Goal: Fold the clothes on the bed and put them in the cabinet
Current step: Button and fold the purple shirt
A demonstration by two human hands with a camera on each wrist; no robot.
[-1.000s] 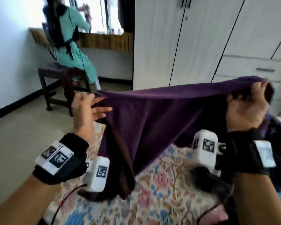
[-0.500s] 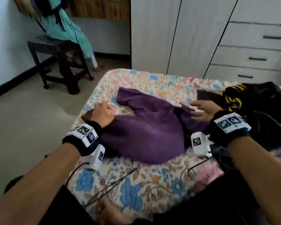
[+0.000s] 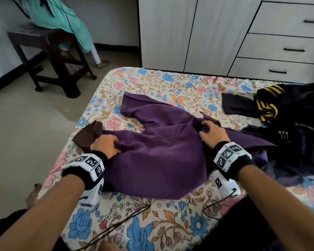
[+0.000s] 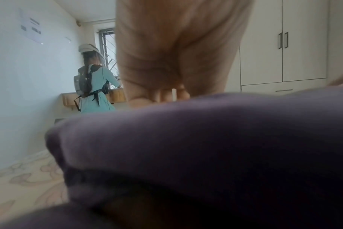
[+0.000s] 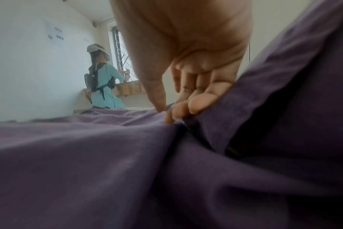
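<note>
1 s ago the purple shirt [image 3: 158,160] was held up in the air, stretched between both hands. It then came down and now lies spread and rumpled on the floral bed [image 3: 152,82], one sleeve pointing toward the cabinet [image 3: 188,33]. Left hand [image 3: 105,144] has dropped from the raised top edge to the shirt's left side, fingers curled into the cloth beside a brown patch of fabric. Right hand [image 3: 213,134] has gone from flat and spread 0.5 s ago to pinching a fold on the right side; the right wrist view shows thumb and fingertips [image 5: 172,114] closing on it.
</note>
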